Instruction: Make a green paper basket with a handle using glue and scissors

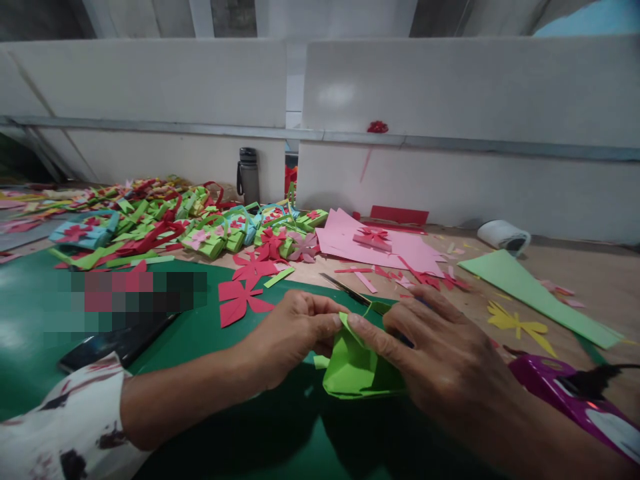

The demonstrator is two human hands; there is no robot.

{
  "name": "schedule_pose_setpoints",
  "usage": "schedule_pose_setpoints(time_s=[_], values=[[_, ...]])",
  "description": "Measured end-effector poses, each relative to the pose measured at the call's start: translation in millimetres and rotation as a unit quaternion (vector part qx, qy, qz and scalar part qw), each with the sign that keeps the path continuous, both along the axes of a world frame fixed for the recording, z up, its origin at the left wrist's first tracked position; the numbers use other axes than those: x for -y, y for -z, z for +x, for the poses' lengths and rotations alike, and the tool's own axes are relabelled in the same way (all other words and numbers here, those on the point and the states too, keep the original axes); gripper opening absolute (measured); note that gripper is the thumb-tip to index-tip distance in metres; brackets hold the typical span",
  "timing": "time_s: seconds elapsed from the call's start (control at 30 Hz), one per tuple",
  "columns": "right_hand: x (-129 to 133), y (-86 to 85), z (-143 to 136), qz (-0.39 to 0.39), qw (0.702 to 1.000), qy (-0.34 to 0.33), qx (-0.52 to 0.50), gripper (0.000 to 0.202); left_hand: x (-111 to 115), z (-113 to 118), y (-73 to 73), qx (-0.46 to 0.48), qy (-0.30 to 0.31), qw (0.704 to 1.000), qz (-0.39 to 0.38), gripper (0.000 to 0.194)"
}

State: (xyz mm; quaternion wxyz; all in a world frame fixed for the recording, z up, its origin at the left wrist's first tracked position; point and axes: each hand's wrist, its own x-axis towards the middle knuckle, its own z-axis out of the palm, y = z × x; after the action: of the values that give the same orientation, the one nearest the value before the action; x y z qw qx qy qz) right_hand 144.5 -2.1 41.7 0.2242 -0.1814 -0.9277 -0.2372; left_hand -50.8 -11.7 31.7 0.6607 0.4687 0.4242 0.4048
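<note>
Pinches, in the head view, the folded upper edge of a green paper bag (357, 373) between thumb and fingers of the left hand (295, 337), with the tips pressed together on the paper. Presses the same edge with the thumb of the right hand (445, 357), other fingers bent and partly hidden, so clamped on the bag from both sides. Holds the bag over a green mat (210, 400), slightly right of centre. Shows a pointed metal blade (345, 288) just beyond the fingers; cannot tell whether gripped by the right hand or lying loose. Wears a white patterned sleeve (75, 427) on the left arm.

Shows, left of the hands, red petal cutouts (235, 303) and, farther left, a flat black device (125, 343), partly masked by pixel blocks. Shows beyond the mat a heap of small paper bags (150, 217), largely green, and behind it a dark bottle (250, 177). Includes, right of that heap, pink sheets (345, 237) bearing a red flower (375, 235). Has at the right a light green sheet (535, 297), a yellow cutout (517, 323) just beside it, a white roll (500, 237) behind, and a purple device (543, 380) near the right forearm.
</note>
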Motion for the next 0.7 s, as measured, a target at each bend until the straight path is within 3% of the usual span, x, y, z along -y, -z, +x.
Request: schedule_pose_setpoints(time_s=[0.43, 0.7], values=[[0.6, -0.9, 0.5, 0.017, 0.999, 0.012, 0.024, 0.041, -1.5, -6.1, -1.6, 0.032, 0.029, 0.999, 0.02, 0.014], [-0.5, 1.8, 0.4, -0.005, 1.0, 0.005, 0.02, 0.043, -1.1, -2.5, -3.2, -0.052, 0.003, 0.997, 0.054, 0.022]])
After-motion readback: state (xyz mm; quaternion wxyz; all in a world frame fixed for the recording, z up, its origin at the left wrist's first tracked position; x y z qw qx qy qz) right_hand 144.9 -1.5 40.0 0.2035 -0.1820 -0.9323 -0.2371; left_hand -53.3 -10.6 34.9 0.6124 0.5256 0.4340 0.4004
